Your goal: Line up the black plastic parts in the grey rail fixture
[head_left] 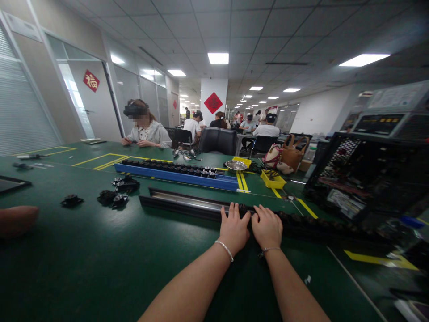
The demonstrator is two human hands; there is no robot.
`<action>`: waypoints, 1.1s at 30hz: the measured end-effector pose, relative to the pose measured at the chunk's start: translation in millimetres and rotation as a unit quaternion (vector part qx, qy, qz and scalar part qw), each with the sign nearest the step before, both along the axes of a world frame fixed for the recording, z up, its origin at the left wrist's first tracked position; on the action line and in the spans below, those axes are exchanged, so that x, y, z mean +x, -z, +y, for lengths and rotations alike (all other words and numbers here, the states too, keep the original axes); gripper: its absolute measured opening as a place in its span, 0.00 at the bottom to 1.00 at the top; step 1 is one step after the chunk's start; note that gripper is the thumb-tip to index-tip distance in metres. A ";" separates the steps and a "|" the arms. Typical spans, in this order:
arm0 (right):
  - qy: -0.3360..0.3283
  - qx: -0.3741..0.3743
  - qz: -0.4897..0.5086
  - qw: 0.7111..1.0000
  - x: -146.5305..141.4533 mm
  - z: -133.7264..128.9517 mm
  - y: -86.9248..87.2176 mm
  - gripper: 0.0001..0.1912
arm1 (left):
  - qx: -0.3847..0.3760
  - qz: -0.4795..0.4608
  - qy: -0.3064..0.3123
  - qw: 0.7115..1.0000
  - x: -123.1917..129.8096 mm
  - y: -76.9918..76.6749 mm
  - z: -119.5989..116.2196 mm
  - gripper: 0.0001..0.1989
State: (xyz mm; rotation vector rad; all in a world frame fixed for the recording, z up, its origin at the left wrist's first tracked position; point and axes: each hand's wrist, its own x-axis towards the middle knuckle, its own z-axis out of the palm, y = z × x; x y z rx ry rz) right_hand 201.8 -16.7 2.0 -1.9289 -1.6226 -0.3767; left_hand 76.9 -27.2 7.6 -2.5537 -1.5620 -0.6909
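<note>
A long black channel rail [187, 205] lies across the green table in front of me. My left hand [234, 228] reaches over it, fingers bent across the rail and slightly apart, gripping around a small black part [243, 208]. Close beside it, my right hand [268, 227] curls over the same rail, its fingers together and its thumb near that part. The fingertips' undersides are hidden. Right of my hands, a row of black parts [311, 222] sits along the rail. The rail's left stretch shows a bare metallic inside.
Behind the rail lies a blue tray [221, 182] with a row of black parts. Loose black parts [117, 197] lie to the left. A metal dish [235, 165] and yellow bin [273, 180] stand behind. Another person's hand [18, 221] is at left; equipment [348, 179] stands right.
</note>
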 end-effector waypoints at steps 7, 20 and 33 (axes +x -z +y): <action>0.003 -0.009 -0.010 1.000 -2.3 -0.6 -1.3 0.22 | 0.009 0.001 -0.002 1.000 -3.0 1.9 0.9 0.27; -0.037 -0.029 -0.012 0.999 -5.9 0.6 -0.4 0.22 | 0.013 -0.004 -0.004 1.000 -3.6 3.9 3.3 0.26; -0.042 -0.025 -0.006 0.999 -4.9 1.3 -0.1 0.23 | 0.017 -0.007 -0.021 1.000 -8.0 -0.9 2.7 0.25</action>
